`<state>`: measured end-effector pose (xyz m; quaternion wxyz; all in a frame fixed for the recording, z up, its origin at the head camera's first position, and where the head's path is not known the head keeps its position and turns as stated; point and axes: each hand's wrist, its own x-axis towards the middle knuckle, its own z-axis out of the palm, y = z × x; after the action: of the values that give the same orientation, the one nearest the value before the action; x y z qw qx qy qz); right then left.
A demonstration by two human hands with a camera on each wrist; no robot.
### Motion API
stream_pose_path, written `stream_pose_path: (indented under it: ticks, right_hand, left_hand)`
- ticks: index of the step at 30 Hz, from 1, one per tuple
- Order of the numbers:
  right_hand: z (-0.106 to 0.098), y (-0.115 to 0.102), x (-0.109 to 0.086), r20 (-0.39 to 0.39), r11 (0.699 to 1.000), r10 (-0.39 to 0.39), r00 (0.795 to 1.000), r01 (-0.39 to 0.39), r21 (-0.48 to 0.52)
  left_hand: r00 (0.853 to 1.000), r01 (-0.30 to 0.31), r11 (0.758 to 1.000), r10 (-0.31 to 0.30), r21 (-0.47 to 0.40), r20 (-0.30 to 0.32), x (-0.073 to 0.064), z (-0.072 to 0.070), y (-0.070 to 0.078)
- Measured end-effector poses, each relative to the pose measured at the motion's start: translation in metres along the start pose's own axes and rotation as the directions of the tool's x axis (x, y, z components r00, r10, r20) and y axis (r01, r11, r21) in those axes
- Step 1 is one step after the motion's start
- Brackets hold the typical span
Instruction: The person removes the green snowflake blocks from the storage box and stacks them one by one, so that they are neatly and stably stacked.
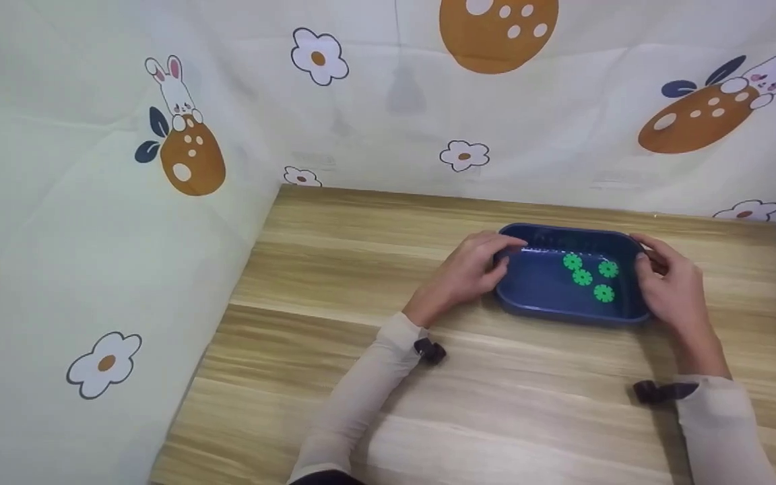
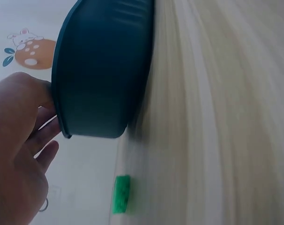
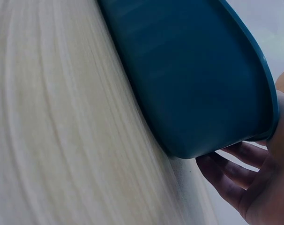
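A dark blue rectangular plastic basin (image 1: 541, 311) sits at the far right of the wooden table, with both hands at its short ends. Inside it, toward the right half, lie several small green notched discs (image 1: 582, 277), like interlocking snowflake pieces. My left hand (image 1: 472, 268) grips the left end, fingers reaching over the rim and thumb lower down. At the opposite end, my right hand (image 1: 674, 283) holds the rim with its thumb on the near side. In the right wrist view, fingers (image 3: 226, 173) curl along the outside of the basin (image 3: 193, 89).
A green piece (image 2: 121, 194) lies on the table outside the basin in the left wrist view. The wooden tabletop (image 1: 334, 269) is bounded behind and at the left by pale cloth (image 1: 374, 121) printed with rabbits and flowers. Dark wrist cameras (image 1: 430, 351) stick out at both cuffs.
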<state>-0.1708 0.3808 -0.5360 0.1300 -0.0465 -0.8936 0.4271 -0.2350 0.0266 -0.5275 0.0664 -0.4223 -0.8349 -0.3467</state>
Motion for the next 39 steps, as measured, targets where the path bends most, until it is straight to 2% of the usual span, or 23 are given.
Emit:
stream_pose_path:
  ticks: [4, 10, 17, 22, 28, 31, 39]
  right_hand:
    - [0.002, -0.001, -0.001, -0.014, 1.000, -0.004, 1.000, 0.004, 0.004]
    - [0.003, -0.003, -0.001, -0.001, 1.000, -0.001, 1.000, 0.001, 0.002]
    - [0.003, -0.003, 0.001, 0.024, 1.000, 0.003, 1.000, -0.002, -0.004]
    - [0.003, -0.002, 0.001, 0.034, 1.000, 0.003, 0.999, -0.003, 0.000]
    - [0.002, -0.002, 0.000, 0.013, 1.000, -0.002, 1.000, 0.002, 0.015]
    - [0.002, -0.002, 0.000, -0.011, 1.000, -0.007, 1.000, 0.007, 0.015]
    - [0.002, -0.001, 0.000, -0.023, 1.000, -0.003, 1.000, 0.003, 0.009]
  left_hand:
    - [1.000, 0.000, 0.999, -0.001, 0.049, 0.024, 0.009, 0.010, 0.010]
    - [0.991, 0.057, 0.988, -0.073, 0.143, 0.108, 0.026, 0.023, 0.030]
    - [0.958, 0.110, 0.972, -0.159, 0.206, 0.238, 0.052, 0.037, 0.048]
    - [0.935, 0.110, 0.977, -0.165, 0.185, 0.313, 0.066, 0.052, 0.053]
    - [0.906, 0.033, 0.983, -0.105, 0.178, 0.410, 0.079, 0.071, 0.058]
    - [0.888, -0.005, 0.989, -0.063, 0.147, 0.455, 0.086, 0.079, 0.061]
    - [0.837, -0.076, 0.995, 0.032, 0.058, 0.546, 0.096, 0.091, 0.064]
